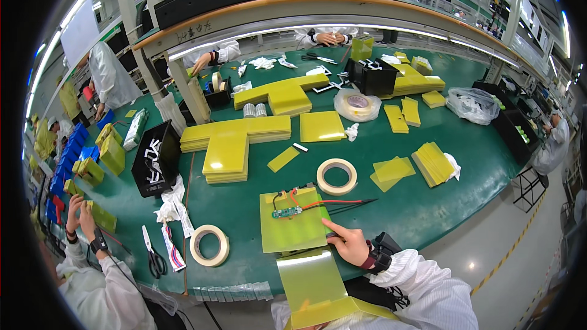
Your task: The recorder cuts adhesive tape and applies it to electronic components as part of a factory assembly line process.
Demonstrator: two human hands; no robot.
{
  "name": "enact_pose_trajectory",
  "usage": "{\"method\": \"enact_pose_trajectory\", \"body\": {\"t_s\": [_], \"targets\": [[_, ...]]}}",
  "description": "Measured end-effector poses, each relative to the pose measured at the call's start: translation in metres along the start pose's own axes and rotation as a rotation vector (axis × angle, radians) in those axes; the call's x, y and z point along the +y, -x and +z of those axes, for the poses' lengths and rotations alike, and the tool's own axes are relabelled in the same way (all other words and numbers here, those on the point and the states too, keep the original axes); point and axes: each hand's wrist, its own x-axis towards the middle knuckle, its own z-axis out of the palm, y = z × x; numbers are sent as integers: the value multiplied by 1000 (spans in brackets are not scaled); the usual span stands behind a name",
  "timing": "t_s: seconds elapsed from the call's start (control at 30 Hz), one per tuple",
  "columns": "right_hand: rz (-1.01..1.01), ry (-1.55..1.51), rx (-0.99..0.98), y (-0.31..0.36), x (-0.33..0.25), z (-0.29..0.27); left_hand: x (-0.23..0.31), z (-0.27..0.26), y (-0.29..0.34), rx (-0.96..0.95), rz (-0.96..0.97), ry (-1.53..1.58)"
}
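Note:
In front of me lies a square yellow-covered battery pack (293,232), with a green circuit board (285,212) and red and black wires on top. My right hand (350,244) grips the right edge of this pack, index finger stretched along its side and the other fingers curled. A translucent yellow sheet (310,278) with folded flaps is held at the near side of the pack, over the table edge. My left hand (313,326) is at its lower end, mostly hidden behind the sheet; a finger shows faintly through it.
Tape rolls (210,245) (337,176), scissors (154,253) and a glue tube (173,247) lie around the pack. Stacked yellow sheets (235,134) stand farther back, beside a black bin (156,159). A co-worker's hands (85,220) work at the left; a shelf beam spans the back.

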Motion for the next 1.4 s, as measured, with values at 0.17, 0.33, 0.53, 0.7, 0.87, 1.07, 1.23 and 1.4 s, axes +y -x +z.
{"method": "enact_pose_trajectory", "body": {"t_s": [0.17,0.33,0.53,0.7,0.87,1.07,1.23,1.4], "targets": [[112,-47,32,-7,-10,-3,2,0,1,-16,36,16],[122,-84,30,-11,-12,-5,5,-2,1,-68,100,38],[110,-82,18,-10,-12,-5,23,0,-20,-390,303,119],[123,-109,-8,-6,-5,-4,42,15,-29,-288,303,-29],[76,-133,-6,3,8,1,29,-11,-21,-358,148,116],[108,-152,-48,2,7,0,6,-28,34,209,-26,-88],[103,-215,-11,1,8,-2,11,-58,123,406,-27,-388],[171,-94,-51,22,-14,-32,47,-21,147,617,83,-859]]}}
